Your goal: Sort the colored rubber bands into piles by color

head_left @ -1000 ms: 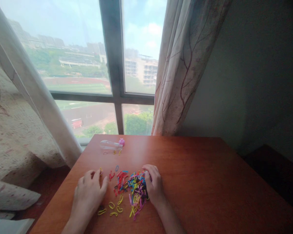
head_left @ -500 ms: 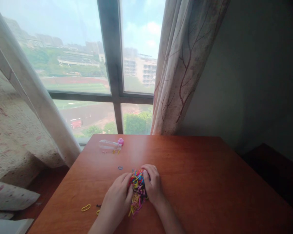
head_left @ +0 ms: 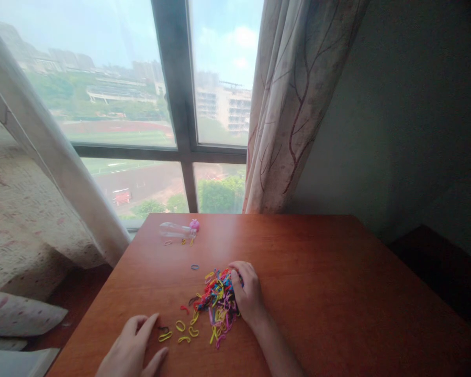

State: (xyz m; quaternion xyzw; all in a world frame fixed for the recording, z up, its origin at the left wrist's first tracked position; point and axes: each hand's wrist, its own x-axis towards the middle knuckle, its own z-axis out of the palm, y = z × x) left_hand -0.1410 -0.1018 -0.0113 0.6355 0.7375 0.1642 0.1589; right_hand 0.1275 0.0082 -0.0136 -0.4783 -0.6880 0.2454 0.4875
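Rubber bands [head_left: 217, 303] heaped mid-desk [head_left: 337, 293], colours mixed. Right hand [head_left: 248, 297] against heap's right edge, fingers [head_left: 235, 274] curled onto it, grip unclear. Left hand [head_left: 131, 352] flat near front edge, fingers [head_left: 149, 323] spread, just beside loose yellow bands [head_left: 180, 333].

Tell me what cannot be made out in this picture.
Head view, right hand: fingertips buried in the rubber band pile, grip unclear.
Head view, left hand: wrist cut off by the bottom edge.
Head view, clear bottle: too small and glary to show its contents.

The left grip [head_left: 131, 351] lies flat (fingers spread), right grip [head_left: 248, 294] curled.
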